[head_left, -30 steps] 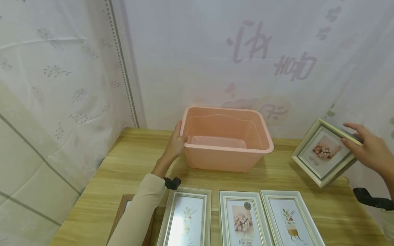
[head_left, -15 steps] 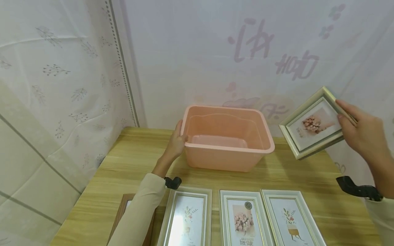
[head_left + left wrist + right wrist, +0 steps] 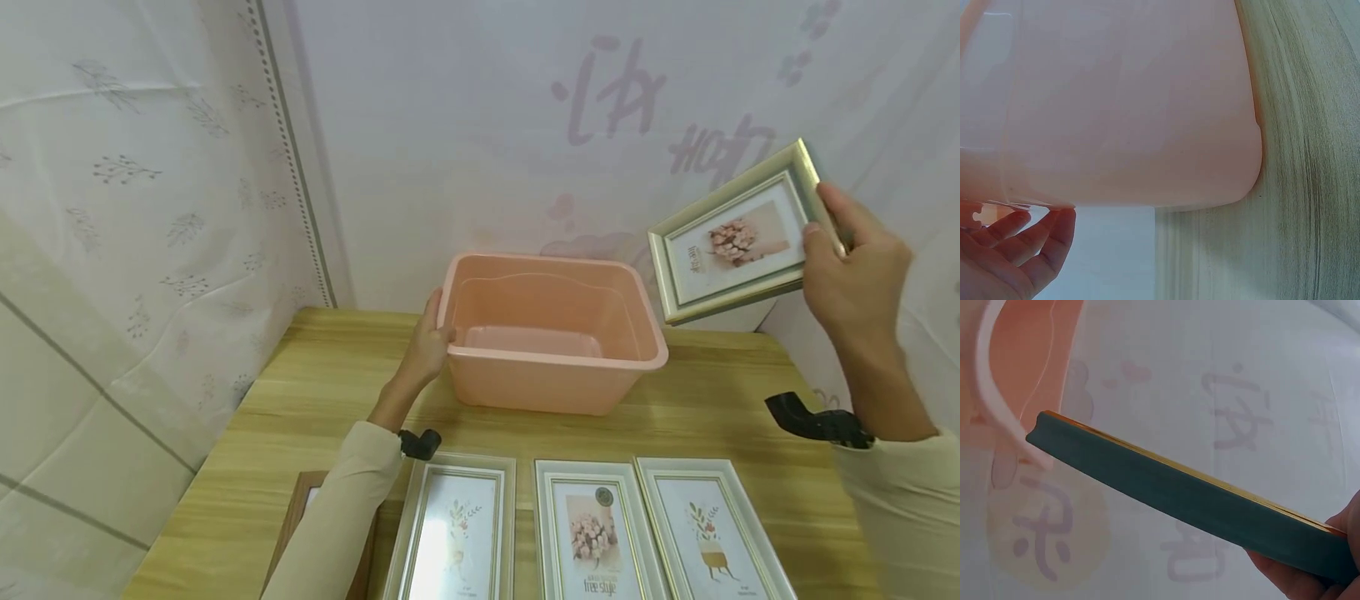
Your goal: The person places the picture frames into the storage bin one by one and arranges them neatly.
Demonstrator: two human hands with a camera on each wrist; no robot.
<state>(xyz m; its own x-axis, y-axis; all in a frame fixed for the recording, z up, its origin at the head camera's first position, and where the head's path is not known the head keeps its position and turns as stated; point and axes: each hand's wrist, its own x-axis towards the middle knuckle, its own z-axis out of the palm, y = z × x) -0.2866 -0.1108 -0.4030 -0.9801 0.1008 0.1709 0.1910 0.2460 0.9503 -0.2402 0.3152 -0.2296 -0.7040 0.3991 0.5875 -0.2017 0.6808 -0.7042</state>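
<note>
A pink plastic basin [image 3: 543, 387] stands on the wooden table. My left hand [image 3: 427, 346] grips its left rim, thumb on the inner side; in the left wrist view the fingers [image 3: 1054, 244] touch the basin's outer wall [image 3: 1129, 112]. To the right of the basin, my right hand [image 3: 862, 267] holds a gold-edged picture frame [image 3: 731, 242] in the air by its right side. The frame is tilted, with a flower picture facing me. The right wrist view shows the frame's dark green side [image 3: 1172, 490], with part of the right hand [image 3: 1316, 575] at its end.
Along the table's [image 3: 247, 467] front lie a gold-edged frame [image 3: 457, 533], a white frame with flowers [image 3: 592, 533] and another white frame [image 3: 712, 533]. A brown frame [image 3: 296, 517] is partly under my left sleeve. A patterned curtain [image 3: 480, 125] hangs behind the basin.
My right hand has lifted the picture frame off the table and carried it up and leftward towards the basin, turning it on the way. The left hand has stayed on the rim.
</note>
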